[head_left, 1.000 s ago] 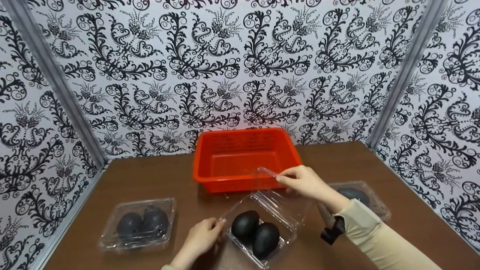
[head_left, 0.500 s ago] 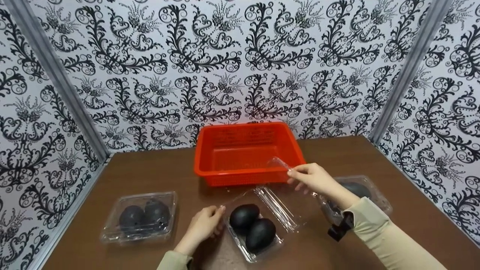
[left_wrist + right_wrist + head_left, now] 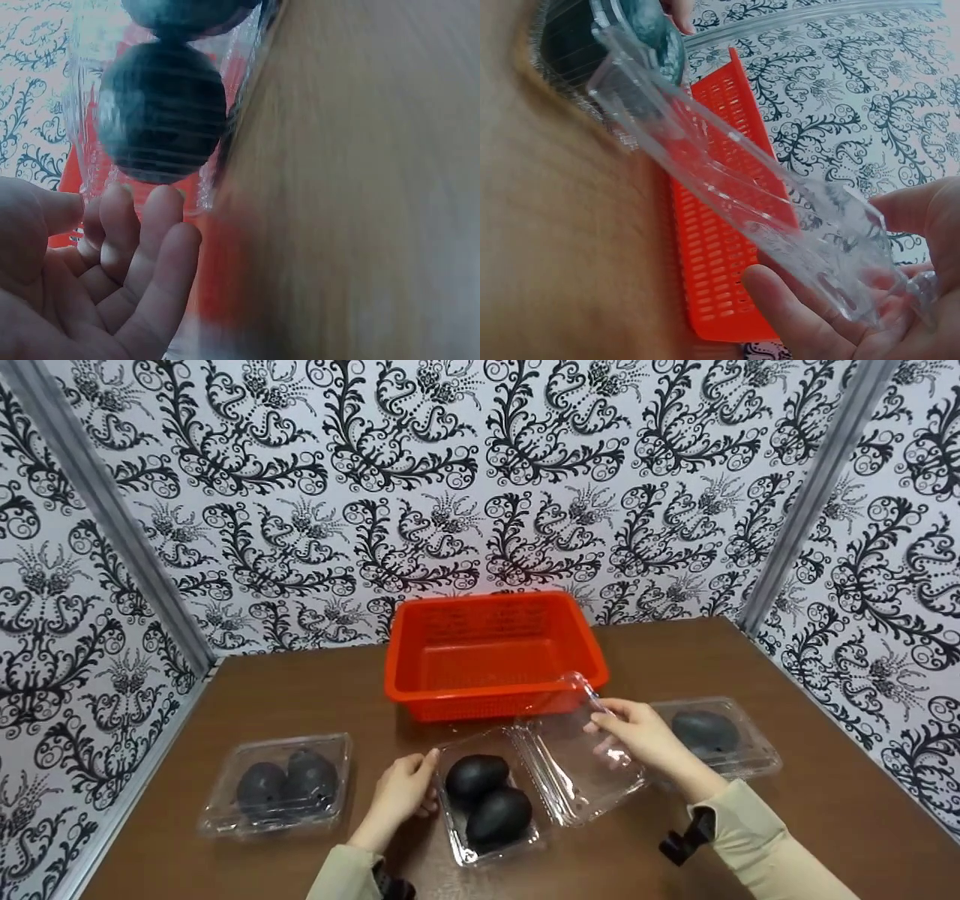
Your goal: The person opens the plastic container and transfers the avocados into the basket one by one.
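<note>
The right hand (image 3: 630, 735) pinches the raised lid (image 3: 566, 769); the left hand (image 3: 397, 791) grips the box (image 3: 466, 855) by its rim; two fruits (image 3: 499, 816) lie inside; a basket (image 3: 480, 705) stands behind.

L hand (image 3: 403, 789) — fingers bent, thumb near fingertips; R hand (image 3: 637, 735) farther fwd — pinching w/ thumb & fingers.

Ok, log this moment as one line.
left fingers: at clear tray edge | right fingers: holding open lid | two dark fruits: in tray | red basket: beyond tray
</note>
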### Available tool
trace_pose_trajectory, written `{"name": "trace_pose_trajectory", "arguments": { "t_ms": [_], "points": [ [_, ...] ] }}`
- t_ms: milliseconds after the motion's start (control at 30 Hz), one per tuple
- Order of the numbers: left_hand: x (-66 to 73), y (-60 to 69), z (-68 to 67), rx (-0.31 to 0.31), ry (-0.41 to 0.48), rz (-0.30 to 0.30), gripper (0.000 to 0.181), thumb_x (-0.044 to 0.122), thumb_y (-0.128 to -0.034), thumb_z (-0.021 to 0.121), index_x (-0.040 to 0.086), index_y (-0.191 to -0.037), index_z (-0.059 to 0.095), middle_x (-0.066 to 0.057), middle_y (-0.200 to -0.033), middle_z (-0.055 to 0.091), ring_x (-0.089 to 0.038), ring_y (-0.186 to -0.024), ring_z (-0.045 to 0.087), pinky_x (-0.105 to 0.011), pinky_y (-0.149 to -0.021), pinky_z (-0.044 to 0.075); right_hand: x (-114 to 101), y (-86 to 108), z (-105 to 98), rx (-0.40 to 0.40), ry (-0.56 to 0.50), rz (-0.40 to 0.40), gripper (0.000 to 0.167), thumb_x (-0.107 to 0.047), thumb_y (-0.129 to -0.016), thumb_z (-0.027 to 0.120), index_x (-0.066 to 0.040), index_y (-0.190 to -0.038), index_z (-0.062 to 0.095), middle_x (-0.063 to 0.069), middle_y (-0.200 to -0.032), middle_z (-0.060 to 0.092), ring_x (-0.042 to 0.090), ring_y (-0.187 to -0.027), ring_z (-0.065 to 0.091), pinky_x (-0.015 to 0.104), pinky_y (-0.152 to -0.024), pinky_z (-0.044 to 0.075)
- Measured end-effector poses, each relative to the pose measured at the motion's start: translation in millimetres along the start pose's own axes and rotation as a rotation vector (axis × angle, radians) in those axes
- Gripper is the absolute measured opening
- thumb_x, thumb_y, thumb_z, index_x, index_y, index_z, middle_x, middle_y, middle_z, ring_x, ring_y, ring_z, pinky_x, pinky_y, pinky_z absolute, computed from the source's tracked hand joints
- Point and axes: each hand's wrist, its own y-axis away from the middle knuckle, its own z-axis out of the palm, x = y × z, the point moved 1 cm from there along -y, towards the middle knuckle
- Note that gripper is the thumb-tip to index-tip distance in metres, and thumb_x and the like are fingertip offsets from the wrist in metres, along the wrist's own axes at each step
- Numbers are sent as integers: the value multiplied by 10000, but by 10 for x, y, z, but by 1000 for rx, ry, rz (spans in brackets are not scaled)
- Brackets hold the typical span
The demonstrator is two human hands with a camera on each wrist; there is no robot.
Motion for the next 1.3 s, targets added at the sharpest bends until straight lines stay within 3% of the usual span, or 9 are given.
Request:
{"name": "trace_pose_trajectory", "arguments": {
  "t_ms": [167, 267, 400, 500, 767, 1000, 1167, 1300],
  "points": [
    [-2, -20, 2, 23, 16, -23, 445, 444, -979, 522, 62, -751, 540, -62, -608, 560, -173, -483, 599, -325, -422, 528, 91, 75, 76, 53, -64, 37, 555, -139, -968, 570, 111, -1412, 351, 173, -923, 648, 151, -609, 565, 287, -490, 513],
    [0, -37, -3, 39, 19, -29, 427, 453, -968, 538, 71, -779, 531, -58, -601, 535, -172, -476, 592, -326, -416, 526, 139, 110, 116, 61, -73, 57, 607, -154, -973, 562, 73, -1460, 280, 219, -976, 637, 225, -617, 617, 333, -463, 528],
    [4, -53, -4, 61, 20, -21, 401, 446, -963, 550, 72, -818, 523, -47, -595, 502, -167, -477, 575, -318, -407, 520, 203, 143, 185, 105, -57, 79, 650, -163, -965, 578, 31, -1488, 245, 293, -1218, 564, 318, -732, 674, 327, -477, 530],
    [13, -59, 3, 67, 26, -20, 392, 450, -959, 551, 78, -841, 513, -39, -613, 489, -161, -484, 555, -309, -407, 516, 254, 163, 231, 132, -81, 87, 668, -151, -958, 591, 12, -1498, 234, 308, -1321, 481, 305, -743, 679, 328, -476, 531],
    [37, -72, 14, 69, 46, -12, 379, 440, -963, 549, 66, -908, 529, -33, -640, 475, -154, -470, 527, -308, -398, 508, 413, 184, 281, 134, -99, 93, 704, -84, -935, 589, 59, -1489, 178, 318, -1270, 513, 323, -887, 653, 371, -551, 563],
    [55, -74, 17, 54, 84, -9, 382, 412, -967, 553, 36, -1030, 583, -40, -638, 486, -150, -467, 512, -292, -390, 492, 521, 196, 304, 140, 9, 123, 761, -116, -930, 591, 174, -1445, 113, 352, -1326, 467, 360, -1015, 640, 305, -650, 554],
    [54, -57, 23, 39, 138, -27, 388, 379, -971, 557, 15, -1099, 592, -59, -625, 510, -154, -465, 530, -278, -384, 477, 542, 204, 315, 126, 61, 148, 808, -178, -935, 603, 177, -1445, 86, 354, -1416, 365, 349, -1142, 562, 318, -756, 541],
    [33, -47, 21, 17, 191, -24, 384, 346, -976, 555, -4, -1132, 585, -59, -614, 505, -150, -466, 529, -264, -374, 467, 560, 204, 315, 126, 75, 165, 811, -189, -931, 607, 169, -1450, 96, 354, -1438, 330, 330, -1083, 569, 329, -768, 527]
  ]
}}
